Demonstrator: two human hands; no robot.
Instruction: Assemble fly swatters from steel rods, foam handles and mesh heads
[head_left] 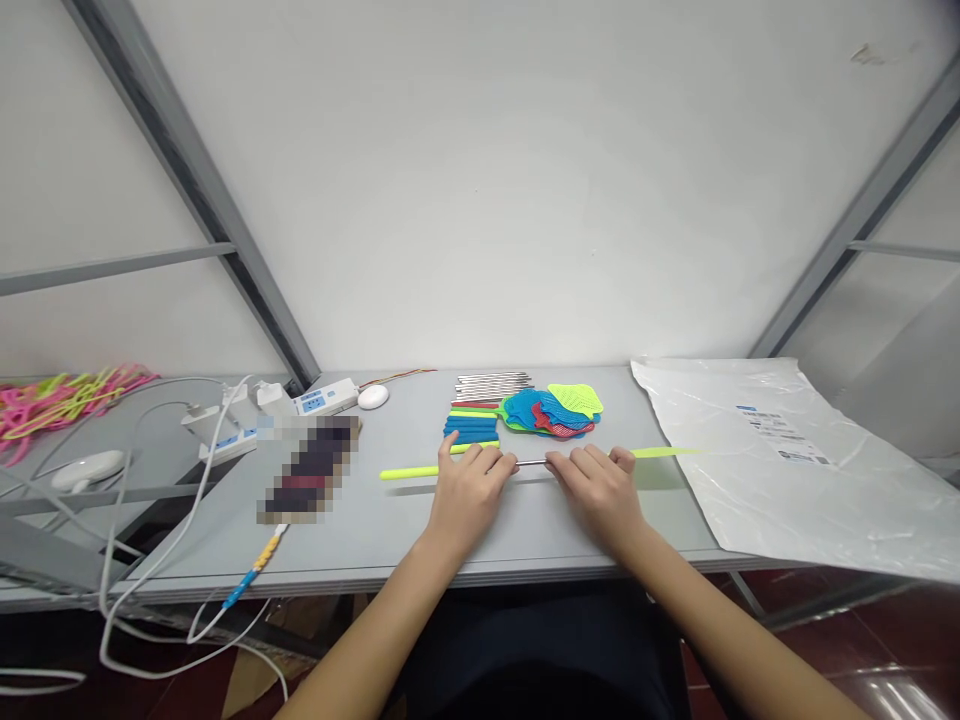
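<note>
Between my hands a fly swatter is stretched sideways just above the table, its thin metal rod (pixel 532 462) showing in the gap. My left hand (pixel 472 487) is closed around the rod near the yellow-green handle (pixel 409 472), which sticks out to the left. The fingers of my right hand (pixel 596 490) grip the other end, and the yellow-green swatter head (pixel 664 453), seen nearly edge-on, points right. Behind my hands lie blue, red and yellow-green handles (pixel 472 428), a pile of mesh swatter heads (pixel 551 410) and a row of metal rods (pixel 493 386).
At the right lies a white plastic mailing bag (pixel 787 500) with a label. A blurred phone-like object (pixel 311 470) with a cable (pixel 251 575) is at the left. Power strips (pixel 328 397) and a white mouse-like object (pixel 373 397) sit behind it. Pink and yellow-green strands (pixel 67 400) lie far left.
</note>
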